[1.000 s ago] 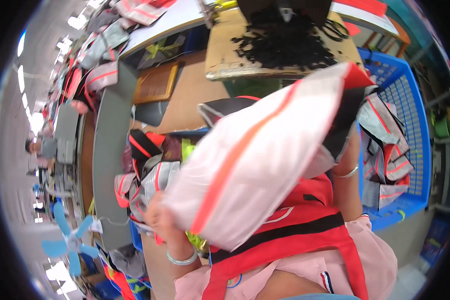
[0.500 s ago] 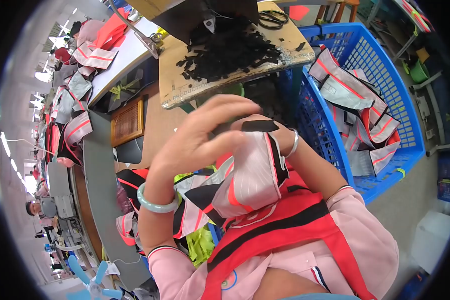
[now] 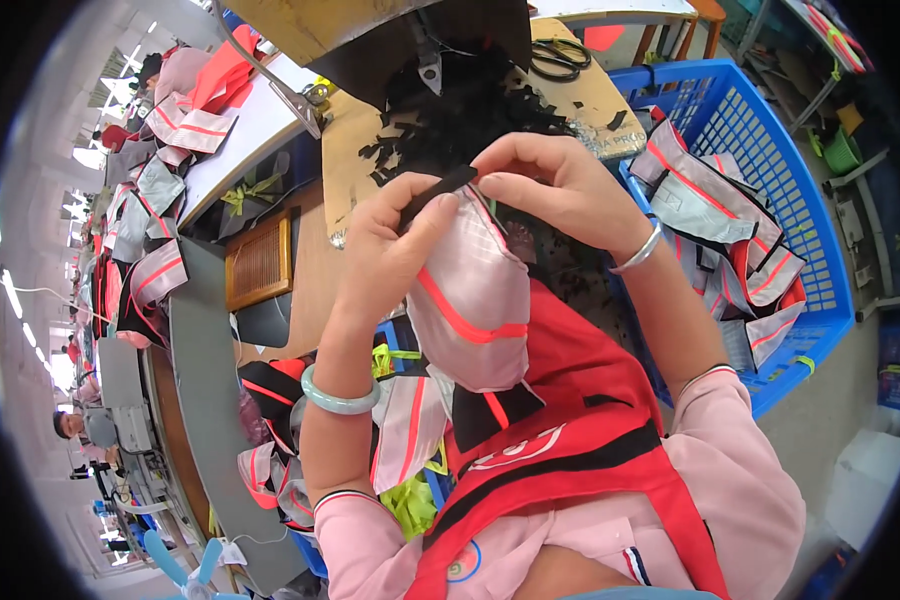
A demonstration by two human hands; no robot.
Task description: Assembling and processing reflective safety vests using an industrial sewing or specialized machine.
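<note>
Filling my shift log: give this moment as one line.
left hand: pinching black strip; right hand: at strip's end; pale striped piece: below hands; blue basket: at right

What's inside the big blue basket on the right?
The blue basket holds a loose heap of grey and pale fabric pieces with bright orange-pink stripes. Whatever lies under the top pieces is covered.

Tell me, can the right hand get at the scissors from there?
Probably yes: the scissors lie beyond the right hand, with only wooden tabletop and black scraps showing between, though its fingertips are at the pale fabric piece.
</note>
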